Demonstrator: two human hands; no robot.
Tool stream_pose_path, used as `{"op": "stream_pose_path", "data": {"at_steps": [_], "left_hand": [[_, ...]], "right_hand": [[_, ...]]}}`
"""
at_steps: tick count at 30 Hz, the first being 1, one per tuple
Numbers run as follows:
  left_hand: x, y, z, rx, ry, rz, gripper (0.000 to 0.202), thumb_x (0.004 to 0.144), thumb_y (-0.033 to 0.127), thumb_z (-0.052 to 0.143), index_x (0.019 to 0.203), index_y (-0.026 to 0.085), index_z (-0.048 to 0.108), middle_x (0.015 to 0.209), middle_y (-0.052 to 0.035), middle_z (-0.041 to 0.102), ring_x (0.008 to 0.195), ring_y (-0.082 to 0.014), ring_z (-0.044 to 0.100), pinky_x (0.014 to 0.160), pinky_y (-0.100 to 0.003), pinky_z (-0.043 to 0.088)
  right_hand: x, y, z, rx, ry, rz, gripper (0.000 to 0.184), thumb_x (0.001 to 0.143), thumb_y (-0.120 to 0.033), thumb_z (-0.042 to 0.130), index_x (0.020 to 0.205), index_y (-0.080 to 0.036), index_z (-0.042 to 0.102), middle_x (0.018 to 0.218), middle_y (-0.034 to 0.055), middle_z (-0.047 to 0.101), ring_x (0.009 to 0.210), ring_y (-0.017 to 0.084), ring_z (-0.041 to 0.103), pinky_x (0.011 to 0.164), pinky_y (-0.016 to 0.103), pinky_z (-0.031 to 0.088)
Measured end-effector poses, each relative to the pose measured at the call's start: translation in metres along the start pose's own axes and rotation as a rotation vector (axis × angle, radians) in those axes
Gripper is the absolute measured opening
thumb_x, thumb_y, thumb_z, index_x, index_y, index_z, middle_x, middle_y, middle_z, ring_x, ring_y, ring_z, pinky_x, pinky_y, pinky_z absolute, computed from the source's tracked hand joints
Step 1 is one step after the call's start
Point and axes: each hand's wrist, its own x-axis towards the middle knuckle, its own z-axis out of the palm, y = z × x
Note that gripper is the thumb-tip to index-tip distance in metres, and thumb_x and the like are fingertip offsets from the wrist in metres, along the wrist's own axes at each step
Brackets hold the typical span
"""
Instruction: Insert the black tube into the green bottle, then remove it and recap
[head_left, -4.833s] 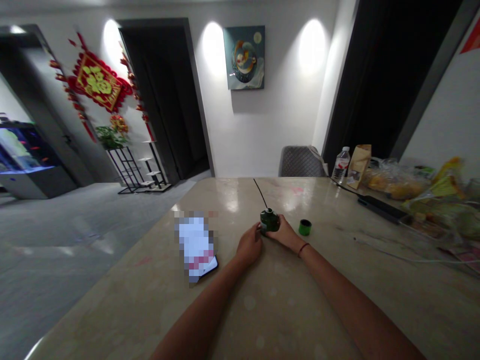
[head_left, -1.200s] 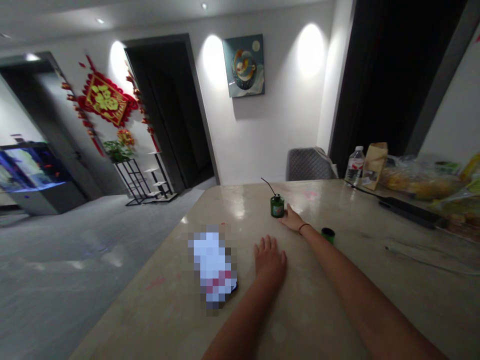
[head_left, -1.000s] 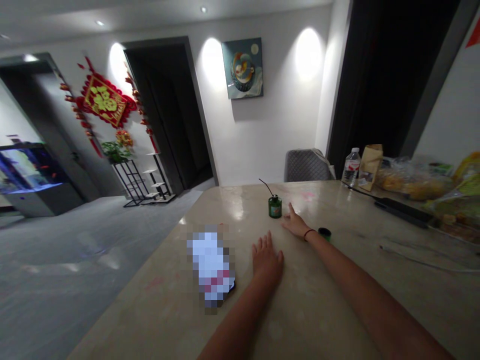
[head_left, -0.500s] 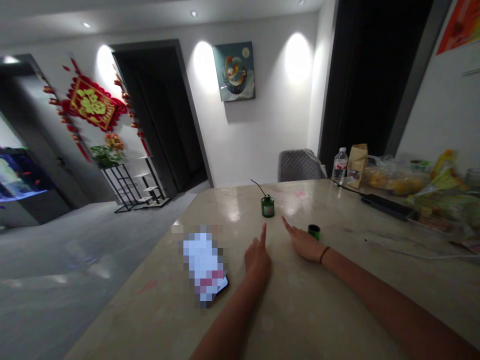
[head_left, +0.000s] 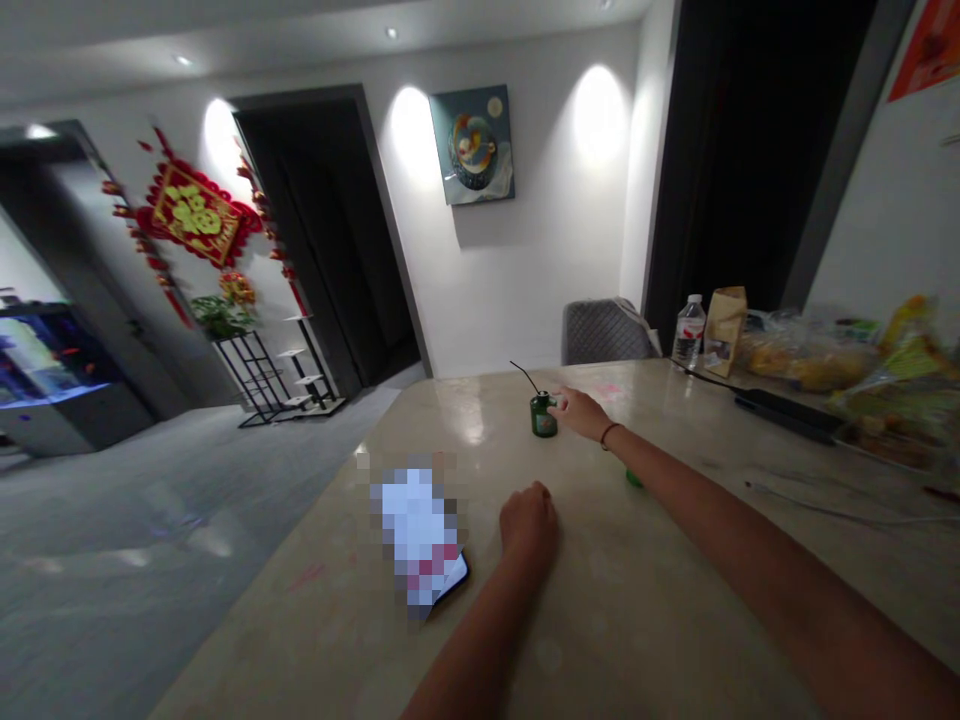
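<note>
A small green glass bottle (head_left: pixel 544 420) with a label stands upright on the table, and a thin black stick (head_left: pixel 524 375) leans out of its neck to the left. My right hand (head_left: pixel 583 414) is at the bottle's right side, its fingertips closed against the upper part of the glass. Nearer to me, my left hand (head_left: pixel 528 520) rests on the tabletop, fingers curled in and nothing seen in them. A green cap (head_left: pixel 634 478) lies under my right forearm, which mostly hides it. Left of my left hand lies a phone (head_left: pixel 452 580), its screen blurred out.
The pale stone table (head_left: pixel 600 620) fills the foreground. On its right are a water bottle (head_left: pixel 689 330), a paper bag (head_left: pixel 725 330), plastic-bagged food (head_left: pixel 806 360), a black power strip (head_left: pixel 787 414) and a white cable (head_left: pixel 817 510). A grey chair (head_left: pixel 606 332) stands behind.
My right hand has moved forward from above the cap to the green bottle. My left hand has folded in its pointing index finger. The view has shifted slightly.
</note>
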Motion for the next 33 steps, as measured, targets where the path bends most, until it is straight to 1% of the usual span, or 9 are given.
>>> {"op": "stream_pose_path", "data": {"at_steps": [3,6,12,18,21,24,27,30,33], "left_hand": [[-0.002,0.001,-0.002,-0.013,0.013,-0.004,0.025,0.083,0.025,0.032,0.094,0.021,0.054,0.089,-0.0054,0.061,0.084,-0.0162,0.053,0.07,-0.026,0.035],[-0.003,0.001,-0.002,-0.021,0.009,-0.005,0.024,0.082,0.025,0.034,0.094,0.021,0.054,0.089,-0.0047,0.061,0.084,-0.0161,0.053,0.07,-0.026,0.035],[-0.004,0.001,-0.002,-0.039,0.0,0.0,0.025,0.082,0.025,0.033,0.095,0.021,0.055,0.089,-0.0051,0.061,0.086,-0.0161,0.053,0.072,-0.026,0.035],[-0.004,0.001,-0.002,-0.043,0.005,0.0,0.025,0.082,0.026,0.033,0.094,0.022,0.055,0.088,-0.0048,0.061,0.085,-0.0166,0.053,0.071,-0.027,0.036],[-0.005,0.002,-0.002,-0.034,0.007,-0.005,0.025,0.082,0.026,0.034,0.094,0.021,0.055,0.088,-0.0048,0.061,0.084,-0.0161,0.053,0.07,-0.026,0.036],[-0.005,0.001,-0.001,-0.031,0.018,0.003,0.024,0.082,0.026,0.034,0.094,0.021,0.055,0.088,-0.0047,0.061,0.085,-0.0159,0.053,0.071,-0.026,0.036],[-0.004,0.001,0.0,-0.038,0.026,0.014,0.023,0.082,0.025,0.035,0.093,0.021,0.055,0.088,-0.0039,0.061,0.085,-0.0157,0.053,0.071,-0.026,0.036],[-0.004,0.001,0.0,-0.042,0.02,0.014,0.023,0.082,0.025,0.036,0.094,0.021,0.054,0.088,-0.0038,0.061,0.085,-0.0155,0.053,0.072,-0.026,0.036],[-0.004,0.001,0.0,-0.04,0.014,0.003,0.023,0.082,0.025,0.036,0.094,0.022,0.054,0.089,-0.0041,0.061,0.085,-0.0154,0.053,0.072,-0.026,0.036]], "right_hand": [[0.028,-0.002,0.005,0.012,0.006,0.047,0.041,0.076,-0.036,0.051,0.111,-0.015,0.056,0.087,0.0063,0.065,0.079,0.014,0.058,0.067,0.021,0.039],[0.043,0.001,0.015,0.022,0.019,0.028,0.038,0.076,-0.036,0.051,0.107,-0.016,0.06,0.091,0.0064,0.066,0.084,0.015,0.058,0.073,0.021,0.04],[0.05,0.004,0.031,0.044,0.051,-0.024,0.026,0.079,-0.03,0.048,0.094,-0.02,0.067,0.098,0.0027,0.066,0.09,0.013,0.058,0.076,0.019,0.04],[0.052,0.003,0.031,0.035,0.096,-0.023,0.025,0.077,-0.03,0.051,0.089,-0.017,0.069,0.092,0.0059,0.067,0.084,0.015,0.059,0.071,0.02,0.041],[0.054,0.0,0.028,0.012,0.122,-0.04,0.022,0.075,-0.028,0.054,0.083,-0.016,0.07,0.09,0.0081,0.067,0.085,0.016,0.058,0.071,0.021,0.04],[0.056,-0.002,0.024,-0.007,0.124,-0.052,0.021,0.074,-0.027,0.055,0.076,-0.014,0.07,0.08,0.0094,0.068,0.075,0.016,0.059,0.065,0.022,0.039],[0.059,-0.005,0.016,-0.012,0.136,-0.062,0.022,0.075,-0.028,0.053,0.072,-0.014,0.07,0.071,0.0077,0.067,0.067,0.015,0.058,0.06,0.022,0.037],[0.065,-0.007,-0.001,0.035,0.259,-0.053,0.023,0.075,-0.028,0.051,0.071,-0.013,0.069,0.071,0.0068,0.067,0.066,0.014,0.057,0.059,0.022,0.037],[0.072,-0.007,-0.026,0.141,0.385,-0.078,0.024,0.074,-0.029,0.052,0.071,-0.012,0.068,0.071,0.0066,0.067,0.066,0.014,0.057,0.059,0.022,0.038]]}}
